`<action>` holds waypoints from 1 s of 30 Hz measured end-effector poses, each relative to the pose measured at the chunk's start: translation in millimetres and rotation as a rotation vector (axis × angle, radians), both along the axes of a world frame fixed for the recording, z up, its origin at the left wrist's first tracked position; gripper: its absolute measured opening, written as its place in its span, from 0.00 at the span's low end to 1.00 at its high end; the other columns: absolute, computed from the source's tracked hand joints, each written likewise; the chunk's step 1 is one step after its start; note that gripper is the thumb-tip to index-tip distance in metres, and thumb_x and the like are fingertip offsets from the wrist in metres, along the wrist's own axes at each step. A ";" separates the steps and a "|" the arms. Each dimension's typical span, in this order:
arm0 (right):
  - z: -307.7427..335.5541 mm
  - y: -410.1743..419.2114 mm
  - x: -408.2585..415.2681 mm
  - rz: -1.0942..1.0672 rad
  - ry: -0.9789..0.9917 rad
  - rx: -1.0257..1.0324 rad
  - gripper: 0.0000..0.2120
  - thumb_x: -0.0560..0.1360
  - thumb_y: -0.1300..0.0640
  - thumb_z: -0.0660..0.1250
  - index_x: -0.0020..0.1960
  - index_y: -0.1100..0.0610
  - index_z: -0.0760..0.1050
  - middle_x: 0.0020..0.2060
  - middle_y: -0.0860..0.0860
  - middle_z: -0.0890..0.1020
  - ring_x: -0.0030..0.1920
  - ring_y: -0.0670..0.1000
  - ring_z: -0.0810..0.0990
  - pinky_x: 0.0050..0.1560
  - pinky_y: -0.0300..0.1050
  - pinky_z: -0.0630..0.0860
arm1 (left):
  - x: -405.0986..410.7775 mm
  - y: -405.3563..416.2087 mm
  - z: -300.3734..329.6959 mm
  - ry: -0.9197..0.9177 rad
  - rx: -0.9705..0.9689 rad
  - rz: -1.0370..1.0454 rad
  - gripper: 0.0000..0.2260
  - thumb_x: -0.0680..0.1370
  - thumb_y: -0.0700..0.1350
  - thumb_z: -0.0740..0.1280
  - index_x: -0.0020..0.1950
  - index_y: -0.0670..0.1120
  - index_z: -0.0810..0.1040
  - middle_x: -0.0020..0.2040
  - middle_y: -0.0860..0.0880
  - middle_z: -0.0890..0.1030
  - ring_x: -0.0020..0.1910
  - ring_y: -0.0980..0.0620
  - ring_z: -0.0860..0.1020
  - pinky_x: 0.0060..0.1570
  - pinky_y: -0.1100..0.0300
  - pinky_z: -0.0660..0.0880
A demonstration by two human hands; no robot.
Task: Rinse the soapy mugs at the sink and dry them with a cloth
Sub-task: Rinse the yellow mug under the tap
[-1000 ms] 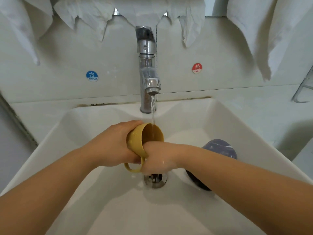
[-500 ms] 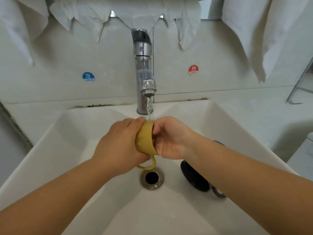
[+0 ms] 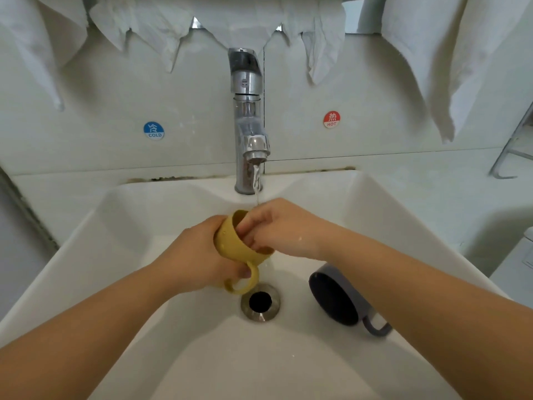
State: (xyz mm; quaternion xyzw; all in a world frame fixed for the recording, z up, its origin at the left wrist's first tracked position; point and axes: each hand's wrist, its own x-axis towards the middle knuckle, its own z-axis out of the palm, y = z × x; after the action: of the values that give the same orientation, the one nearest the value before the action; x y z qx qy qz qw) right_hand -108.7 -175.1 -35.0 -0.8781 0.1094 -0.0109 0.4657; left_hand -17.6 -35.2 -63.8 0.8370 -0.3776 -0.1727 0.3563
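Your left hand (image 3: pixel 199 261) grips the tilted mustard-yellow ceramic mug (image 3: pixel 235 249) under the running water; your right hand's (image 3: pixel 277 226) curled fingers (image 3: pixel 251 229) reach inside it. A dark grey mug (image 3: pixel 337 298) lies on its side in the white basin (image 3: pixel 375 203).

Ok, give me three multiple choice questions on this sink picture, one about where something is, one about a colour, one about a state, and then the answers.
1. Where does the grey mug lie?
A. in the basin, right of the drain
B. on the counter
C. under the tap

2. What colour is the mug that the left hand grips?
A. white
B. yellow
C. blue

3. What state is the tap in?
A. off
B. dripping only
C. running

Answers:
1 A: it lies on its side in the sink, right of the drain.
2 B: the yellow mug is held tilted, with the right hand fingers inside it.
3 C: a stream falls from the spout.
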 end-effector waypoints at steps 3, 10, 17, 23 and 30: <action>-2.0 -7.0 -3.5 -0.180 -0.177 -0.036 0.09 0.73 0.65 0.64 0.48 0.53 0.77 0.43 0.49 0.80 0.43 0.49 0.79 0.48 0.42 0.78 | 3.3 0.2 1.4 0.157 -0.069 0.063 0.29 0.53 0.54 0.75 0.54 0.56 0.76 0.48 0.55 0.81 0.46 0.56 0.80 0.40 0.62 0.76; -5.5 -22.8 -7.2 -0.081 0.058 0.457 0.23 0.74 0.60 0.66 0.67 0.52 0.68 0.62 0.49 0.76 0.63 0.49 0.74 0.68 0.51 0.68 | -3.2 -0.6 8.8 0.448 -0.086 0.113 0.36 0.55 0.69 0.73 0.60 0.55 0.77 0.51 0.55 0.84 0.49 0.54 0.83 0.43 0.57 0.80; -23.1 -15.1 -2.7 -0.011 0.000 0.423 0.31 0.67 0.51 0.74 0.68 0.50 0.69 0.59 0.49 0.81 0.59 0.50 0.80 0.59 0.50 0.77 | -9.7 0.8 16.9 0.725 -0.193 -0.078 0.22 0.65 0.58 0.73 0.58 0.55 0.80 0.55 0.50 0.85 0.54 0.49 0.83 0.52 0.51 0.80; -10.8 -25.3 -2.5 0.000 -0.167 0.330 0.31 0.63 0.55 0.79 0.64 0.51 0.74 0.53 0.49 0.84 0.51 0.47 0.83 0.45 0.39 0.80 | 8.5 8.5 25.5 0.941 -0.278 -0.093 0.24 0.60 0.46 0.72 0.56 0.45 0.83 0.55 0.46 0.83 0.53 0.47 0.81 0.56 0.49 0.78; -13.1 -20.6 -2.3 0.025 -0.188 0.220 0.26 0.64 0.55 0.79 0.59 0.48 0.75 0.48 0.43 0.83 0.46 0.41 0.82 0.43 0.34 0.78 | 10.4 5.9 28.2 0.825 -0.371 0.227 0.14 0.76 0.40 0.58 0.56 0.43 0.79 0.49 0.47 0.81 0.47 0.47 0.80 0.54 0.49 0.76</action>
State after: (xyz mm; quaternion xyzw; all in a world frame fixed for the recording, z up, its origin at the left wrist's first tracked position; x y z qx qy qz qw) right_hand -111.0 -195.7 -48.1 -0.8183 0.0549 -0.0751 0.5673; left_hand -7.2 -29.3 -35.6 0.6568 -0.1347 -0.3804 0.6370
